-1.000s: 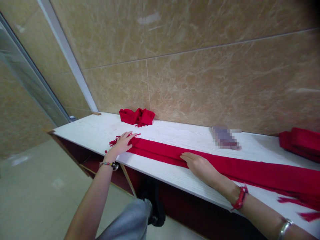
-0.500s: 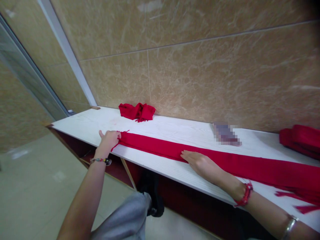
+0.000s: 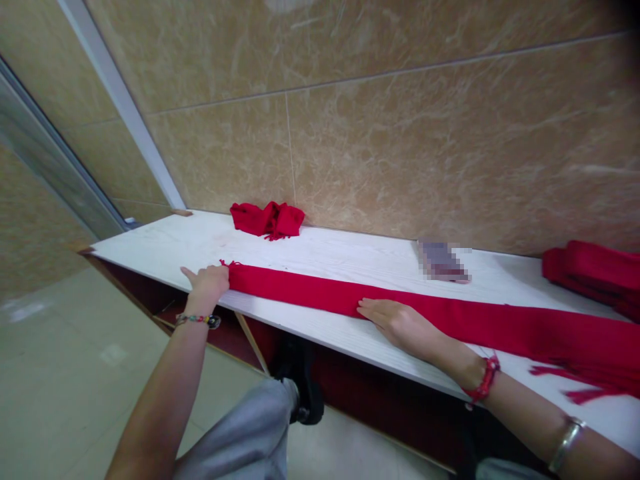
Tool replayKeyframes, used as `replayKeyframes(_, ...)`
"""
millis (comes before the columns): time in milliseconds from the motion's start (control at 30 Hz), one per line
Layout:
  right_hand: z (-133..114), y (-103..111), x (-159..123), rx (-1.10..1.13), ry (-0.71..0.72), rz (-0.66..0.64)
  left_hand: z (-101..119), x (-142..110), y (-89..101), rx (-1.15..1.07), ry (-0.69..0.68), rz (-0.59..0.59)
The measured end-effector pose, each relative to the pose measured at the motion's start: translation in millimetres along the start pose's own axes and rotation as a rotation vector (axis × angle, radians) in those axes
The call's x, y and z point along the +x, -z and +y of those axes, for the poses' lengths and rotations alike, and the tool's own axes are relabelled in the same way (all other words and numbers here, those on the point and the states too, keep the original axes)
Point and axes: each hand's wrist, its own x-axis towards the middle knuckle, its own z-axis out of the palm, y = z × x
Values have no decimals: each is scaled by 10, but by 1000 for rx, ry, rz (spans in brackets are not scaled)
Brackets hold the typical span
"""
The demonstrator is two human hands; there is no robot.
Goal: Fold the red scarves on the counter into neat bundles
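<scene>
A long red scarf (image 3: 300, 287) with fringed ends lies folded lengthwise along the white counter. At its left end is my left hand (image 3: 209, 283), closed on the fringed edge with one finger sticking out to the left; the fingertips are partly hidden. My right hand (image 3: 400, 325) lies on the near edge of the scarf around its middle, fingers stretched out and pressing flat. Further right the cloth widens, and loose fringe (image 3: 565, 377) hangs out along its near side.
A crumpled red scarf (image 3: 267, 220) rests against the tiled wall. Behind the strip of cloth lies a blurred phone-like object (image 3: 443, 260). Folded red cloth (image 3: 593, 273) is stacked at the right. Open shelves (image 3: 200, 333) sit under the white counter (image 3: 150, 243).
My left hand has shifted left from lying spread over the fringe to closing on the scarf's end. That end now looks straighter and smoother. My right hand has stayed on the cloth.
</scene>
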Motion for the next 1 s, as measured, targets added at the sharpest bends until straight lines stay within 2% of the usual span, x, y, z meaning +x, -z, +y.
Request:
replayKeyframes(100, 2, -21, 7, 1, -15, 5, 158, -53, 36, 146, 112, 55)
replayKeyframes(167, 5, -24, 24, -2, -25, 9, 346, -135, 100, 140, 22, 125)
replayKeyframes(233, 7, -18, 43, -5, -36, 3, 586, -245, 141, 61, -149, 142)
replayKeyframes(267, 6, -10, 52, -4, -44, -6, 715, -304, 143, -3, -260, 116)
replayKeyframes(300, 4, 4, 60, -1, -54, -19, 841, -362, 130, -70, -373, 39)
replayKeyframes(367, -3, 46, 71, 17, -75, -62, 1061, -461, 72, -161, -533, -181)
replayKeyframes(433, -7, 100, 69, 56, -88, -118, 1204, -517, -2, -173, -580, -330)
replayKeyframes(500, -4, 153, 53, 113, -101, -165, 1259, -524, -60, -154, -574, -374)
replayKeyframes(667, 33, 231, -26, 246, -109, -263, 1246, -480, -37, -117, -560, -397)
replayKeyframes(767, 72, 271, -83, 265, -143, -310, 1340, -556, 60, -62, -553, -349)
replayKeyframes(867, 132, 329, -159, 238, -195, -358, 1561, -714, 141, -68, -686, -259)
replayKeyframes(1000, 201, 404, -309, 191, -249, -405, 1908, -885, 131, -175, -883, -306)
